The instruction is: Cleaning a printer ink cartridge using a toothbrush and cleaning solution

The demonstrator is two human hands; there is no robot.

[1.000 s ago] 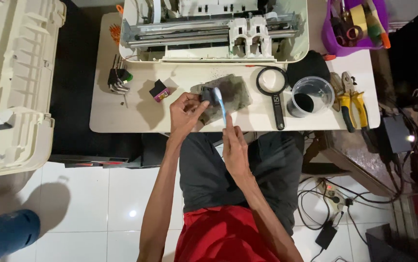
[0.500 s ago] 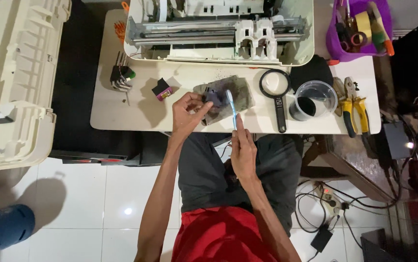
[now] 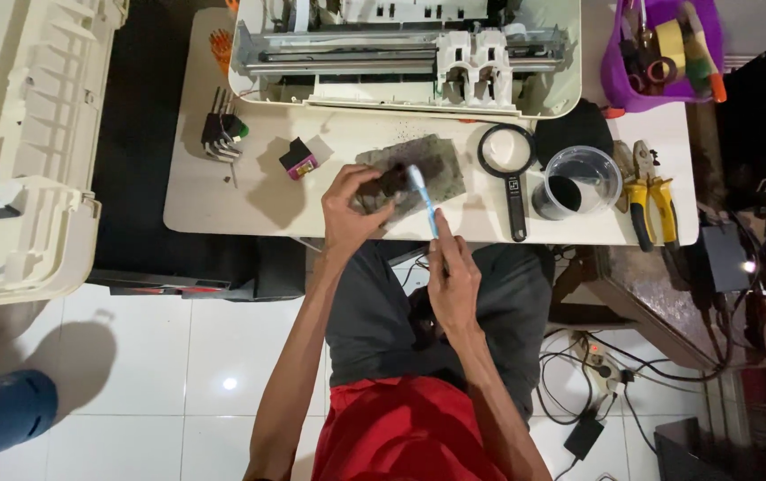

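Two hands: both busy.
Left hand (image 3: pixel 353 207): fingers pinch the dark cartridge (image 3: pixel 389 183); hold it still.
Right hand (image 3: pixel 455 283): fingers pinch the blue toothbrush (image 3: pixel 421 195); brush softly.

Premises: small home repair workshop. Evidence: opened printer chassis (image 3: pixel 405 53) on a low white table (image 3: pixel 222 200), hex key set (image 3: pixel 221 135), yellow-handled pliers (image 3: pixel 652 191), magnifying glass (image 3: pixel 509 165), purple tool basket (image 3: pixel 668 53), white tiled floor (image 3: pixel 133 374), tangled cables (image 3: pixel 579 365).
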